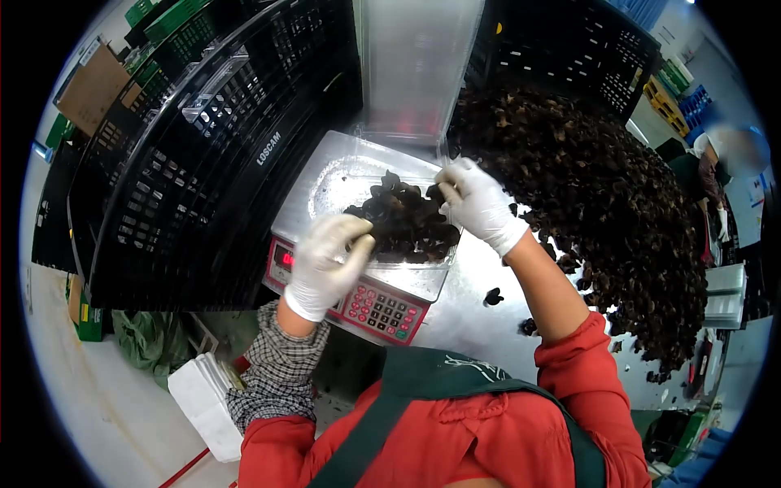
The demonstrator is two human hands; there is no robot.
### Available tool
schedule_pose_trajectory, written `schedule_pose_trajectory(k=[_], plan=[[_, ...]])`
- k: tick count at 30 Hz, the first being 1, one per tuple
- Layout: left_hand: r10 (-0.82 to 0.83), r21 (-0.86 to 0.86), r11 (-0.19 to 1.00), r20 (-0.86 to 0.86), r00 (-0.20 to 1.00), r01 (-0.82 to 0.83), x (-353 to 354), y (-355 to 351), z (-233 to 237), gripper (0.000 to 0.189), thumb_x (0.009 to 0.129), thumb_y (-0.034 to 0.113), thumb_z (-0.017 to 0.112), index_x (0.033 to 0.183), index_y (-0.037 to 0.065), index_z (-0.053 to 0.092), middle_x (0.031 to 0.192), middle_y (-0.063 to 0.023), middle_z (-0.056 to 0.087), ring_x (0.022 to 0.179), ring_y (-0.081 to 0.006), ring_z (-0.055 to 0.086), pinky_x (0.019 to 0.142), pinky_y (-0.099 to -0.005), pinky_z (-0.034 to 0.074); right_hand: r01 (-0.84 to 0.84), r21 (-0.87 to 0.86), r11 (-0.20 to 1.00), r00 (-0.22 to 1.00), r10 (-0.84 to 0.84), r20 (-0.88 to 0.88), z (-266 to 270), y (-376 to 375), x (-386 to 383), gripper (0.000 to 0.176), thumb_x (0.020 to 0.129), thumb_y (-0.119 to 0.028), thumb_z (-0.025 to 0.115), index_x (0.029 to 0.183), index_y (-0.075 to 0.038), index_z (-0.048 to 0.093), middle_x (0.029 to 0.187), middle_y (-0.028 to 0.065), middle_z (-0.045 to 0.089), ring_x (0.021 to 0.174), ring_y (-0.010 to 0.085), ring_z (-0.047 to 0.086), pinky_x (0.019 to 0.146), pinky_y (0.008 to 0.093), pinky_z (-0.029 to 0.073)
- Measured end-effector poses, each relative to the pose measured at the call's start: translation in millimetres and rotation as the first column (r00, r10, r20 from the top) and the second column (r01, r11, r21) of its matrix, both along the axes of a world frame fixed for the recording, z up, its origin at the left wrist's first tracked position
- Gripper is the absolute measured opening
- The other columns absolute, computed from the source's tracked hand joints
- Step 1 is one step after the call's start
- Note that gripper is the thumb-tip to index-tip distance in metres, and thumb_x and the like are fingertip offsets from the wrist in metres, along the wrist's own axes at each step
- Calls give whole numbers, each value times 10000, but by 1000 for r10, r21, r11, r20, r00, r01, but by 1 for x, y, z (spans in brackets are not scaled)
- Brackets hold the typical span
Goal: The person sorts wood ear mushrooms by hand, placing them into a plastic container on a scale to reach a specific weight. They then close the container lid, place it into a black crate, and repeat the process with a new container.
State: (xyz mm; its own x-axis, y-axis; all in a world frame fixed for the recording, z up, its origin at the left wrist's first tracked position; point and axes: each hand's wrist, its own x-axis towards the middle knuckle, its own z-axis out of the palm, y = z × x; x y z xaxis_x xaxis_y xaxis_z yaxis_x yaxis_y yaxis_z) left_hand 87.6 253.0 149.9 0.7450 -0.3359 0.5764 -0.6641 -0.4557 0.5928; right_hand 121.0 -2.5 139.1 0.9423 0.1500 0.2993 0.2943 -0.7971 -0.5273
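Dark wood ear mushrooms (407,224) lie heaped in a clear plastic tray (411,265) on the metal pan of a digital scale (325,154). At the tray's left side is my left hand (325,260), in a white glove, with thumb and fingers curled close together near the mushrooms. What they pinch is too small to make out. My right hand (480,203), also gloved, bends its fingers at the tray's far right corner. Dark mushroom lies against those fingertips, but whether they grip it or the rim is hidden.
A large pile of wood ear mushrooms (602,187) spreads over the metal table (480,325) on the right. Black crates (236,138) stand at the left, another crate (569,49) behind the pile. Clear plastic (415,65) rises behind the scale. A co-worker (712,167) is at far right.
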Motion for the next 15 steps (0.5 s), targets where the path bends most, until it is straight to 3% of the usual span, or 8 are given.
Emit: schedule_pose_trajectory(k=[3, 5, 6, 8, 9, 11, 13, 15], plan=[[69, 74, 995, 40, 997, -72, 15, 4, 5, 153, 746, 4, 712, 893, 27, 675, 891, -101, 671, 838, -262, 629, 749, -335, 506, 40, 251, 967, 997, -55, 54, 20, -10, -3, 94, 891, -100, 605, 965, -47, 629, 838, 101, 620, 712, 217, 627, 668, 297, 515], [37, 111, 993, 78, 996, -46, 27, -7, 7, 152, 772, 60, 702, 917, 28, 668, 886, -99, 668, 825, -265, 624, 733, -344, 505, 72, 423, 903, 997, -59, -44, 28, -19, -4, 98, 897, -82, 600, 976, -30, 626, 791, 104, 633, 661, 172, 613, 632, 283, 507], [31, 119, 992, 95, 995, -42, 36, -15, 6, 155, 780, 77, 698, 924, 29, 666, 887, -100, 667, 825, -264, 624, 729, -345, 504, 79, 347, 935, 997, -80, -10, 36, -23, -9, 106, 903, -78, 590, 987, -23, 624, 751, 99, 644, 628, 152, 602, 607, 287, 499], [49, 150, 986, 147, 988, -71, 57, -29, -1, 208, 808, 155, 683, 969, 25, 660, 851, -106, 664, 789, -259, 624, 717, -349, 502, 120, 279, 953, 986, -82, -145, 33, -40, -14, 104, 912, -67, 562, 982, -21, 624, 736, 83, 640, 616, 122, 591, 579, 270, 489], [69, 225, 971, 41, 997, -76, 64, -35, -3, 220, 806, 166, 684, 971, 21, 662, 842, -110, 665, 784, -262, 628, 720, -349, 503, 139, 243, 960, 973, -86, -216, 33, -44, -17, 104, 915, -64, 553, 978, -17, 622, 724, 79, 636, 610, 111, 586, 573, 261, 486], [117, 369, 928, -161, 980, -50, 74, -48, -4, 246, 803, 187, 686, 977, 14, 665, 826, -119, 667, 774, -267, 636, 727, -347, 507, 160, 417, 895, 896, 46, -442, 42, -38, -30, 177, 898, -78, 555, 1048, -11, 620, 692, 101, 645, 624, 141, 626, 598, 292, 500], [58, 352, 936, -201, 978, 17, 82, -52, -15, 256, 811, 209, 678, 984, 21, 679, 838, -139, 677, 770, -267, 655, 734, -346, 517, -13, 184, 983, 856, 106, -506, 48, -22, -37, 243, 896, -75, 560, 1119, 18, 584, 734, 115, 652, 653, 177, 633, 627, 314, 514], [31, 335, 941, -245, 969, 55, 86, -50, -19, 242, 818, 211, 671, 980, 32, 687, 862, -150, 680, 780, -271, 662, 736, -349, 521, -87, -53, 995, 801, 38, -597, 51, -1, -40, 294, 870, -168, 607, 1131, -33, 611, 786, 155, 671, 709, 274, 655, 682, 366, 513]])
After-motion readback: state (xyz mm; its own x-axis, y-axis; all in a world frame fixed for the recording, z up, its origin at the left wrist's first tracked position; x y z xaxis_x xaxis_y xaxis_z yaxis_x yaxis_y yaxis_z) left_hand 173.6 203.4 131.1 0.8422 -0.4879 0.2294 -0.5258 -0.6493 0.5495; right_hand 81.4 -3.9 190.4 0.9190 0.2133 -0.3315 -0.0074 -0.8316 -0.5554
